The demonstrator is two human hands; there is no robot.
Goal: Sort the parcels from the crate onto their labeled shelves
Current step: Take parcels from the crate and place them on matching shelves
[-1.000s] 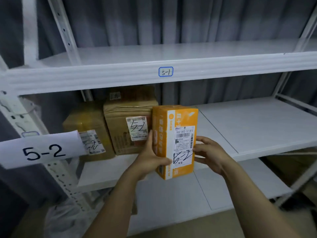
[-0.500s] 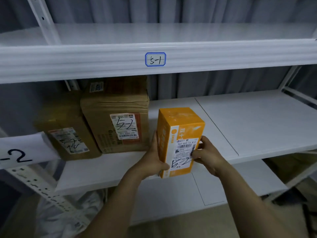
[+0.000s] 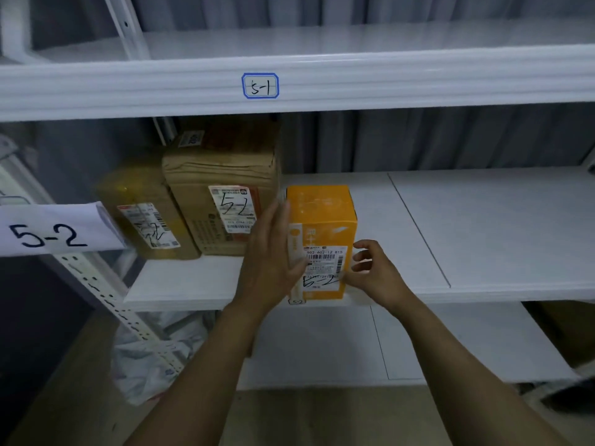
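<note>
Head view: the orange parcel [image 3: 322, 217] stands upright on the middle shelf [image 3: 483, 236], right at its front lip, with its shipping label and a handwritten 5-2 facing outward. That facing looks deliberate — the mark can be read from the aisle, as on the two brown parcels at its 9 o'clock. The tall brown parcel [image 3: 222, 175] is just beside it, and the squat brown parcel [image 3: 138, 194] sits farther toward 9 o'clock. Both show 5-2, matching the paper sign [image 3: 51, 230] hung on the upright at the frame's 9 o'clock. The upper shelf [image 3: 386, 75] carries a 5-1 tag [image 3: 260, 86] at 12 o'clock, so this parcel belongs one level down, where it is.

The left hand [image 3: 273, 255] lies flat against the parcel's 9 o'clock face, fingers straight and together, in the gap next to the tall brown parcel. It reads as a steadying or squaring touch rather than a grip. The right hand [image 3: 376, 272] is at the parcel's 4 o'clock corner, fingers loosely curled and spread, holding nothing. One fingertip may touch the front edge, though I cannot be sure.

I judge the placing all but finished: what is left is to take both hands off without tipping a tall box set so near the lip. The crate is out of view.
</note>
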